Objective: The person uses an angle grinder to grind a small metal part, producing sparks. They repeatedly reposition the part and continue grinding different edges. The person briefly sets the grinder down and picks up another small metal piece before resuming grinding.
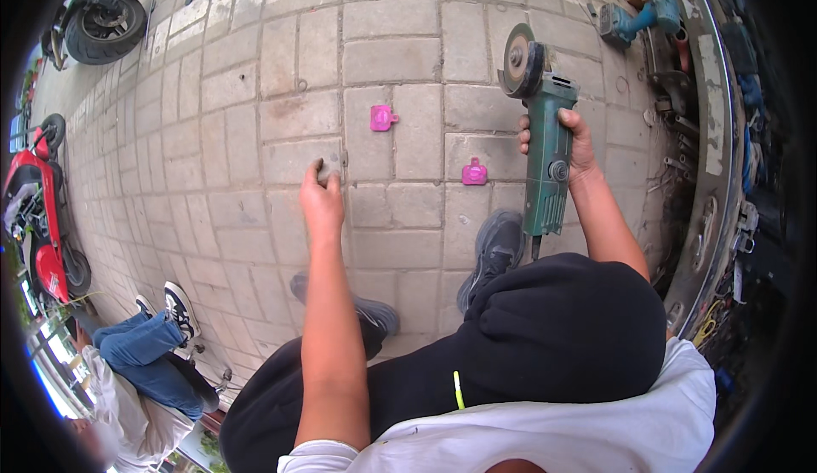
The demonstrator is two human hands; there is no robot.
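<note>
My right hand is wrapped round the body of a green angle grinder, held upright above the paving on the right. Its worn disc sits at the far end with a guard beside it, and the cord leaves the near end. My left hand is low over the paving left of centre, thumb and forefinger curled close together. Whatever lies between those fingertips is too small to name. Two flat pink tabbed pieces lie between my hands: one pink piece farther off, another pink piece nearer the grinder.
A teal cordless power tool stands at the far right, by a metal edge with wrenches and scrap parts. At left are a red motorbike, a black wheel and a seated person in jeans. My shoes rest on brick paving.
</note>
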